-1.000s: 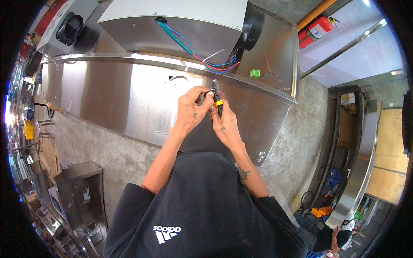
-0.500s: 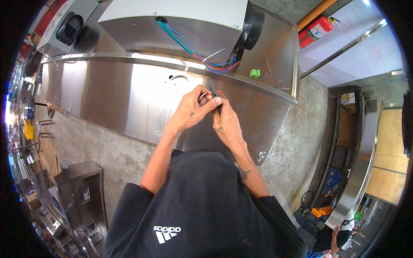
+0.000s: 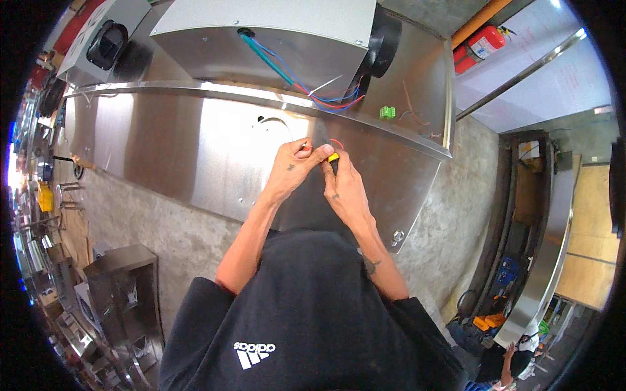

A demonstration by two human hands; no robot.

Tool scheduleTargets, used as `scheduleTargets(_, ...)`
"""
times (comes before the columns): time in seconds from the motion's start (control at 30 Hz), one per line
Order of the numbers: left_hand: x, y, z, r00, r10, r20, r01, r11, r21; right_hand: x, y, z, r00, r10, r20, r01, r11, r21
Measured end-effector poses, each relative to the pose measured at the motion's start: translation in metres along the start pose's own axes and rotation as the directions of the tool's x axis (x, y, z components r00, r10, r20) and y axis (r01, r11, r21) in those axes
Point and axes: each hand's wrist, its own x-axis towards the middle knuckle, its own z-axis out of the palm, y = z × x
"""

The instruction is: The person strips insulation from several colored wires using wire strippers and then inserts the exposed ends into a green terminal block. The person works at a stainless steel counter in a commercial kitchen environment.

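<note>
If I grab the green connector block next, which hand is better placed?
Probably your right hand: it is nearer the green connector block, which lies right of both. That hand grips a black-and-yellow tool, though.

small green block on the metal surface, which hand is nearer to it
Right. The right hand is below and left of the small green block in the picture; the left hand is also below it but farther left.

Mottled grey concrete floor (image 3: 453, 208)
</note>
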Motion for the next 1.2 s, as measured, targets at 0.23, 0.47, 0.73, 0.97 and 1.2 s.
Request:
scheduleTargets(0.23,0.006,-0.016,-0.011,0.995,0.005,-0.097,0.004,0.996,0.086,0.041,-0.001,-0.089,0.949,0.026,-0.315,-0.034,0.999,-0.023)
scheduleTargets(0.47,0.003,-0.015,0.006,0.982,0.179,-0.054,-0.187,0.962,-0.197,0.075,0.048,-0.148,0.954,0.277,0.111,-0.196,0.300,0.934)
scheduleTargets(0.73,0.011,-0.036,0.001,0.982,0.189,-0.012,-0.181,0.920,-0.348,0.033,0.040,-0.102,0.945,0.301,-0.130,-0.063,0.556,0.829)
scheduleTargets(0.97,-0.002,-0.007,0.007,0.995,0.092,0.041,-0.085,0.987,-0.135,0.015,-0.007,-0.036,0.978,0.157,-0.134,-0.045,0.795,0.605)
scheduleTargets(1.2,-0.008,0.003,0.008,0.999,0.048,-0.021,-0.050,0.989,-0.139,0.028,-0.017,-0.017,0.981,0.108,-0.160,0.010,0.801,0.599)
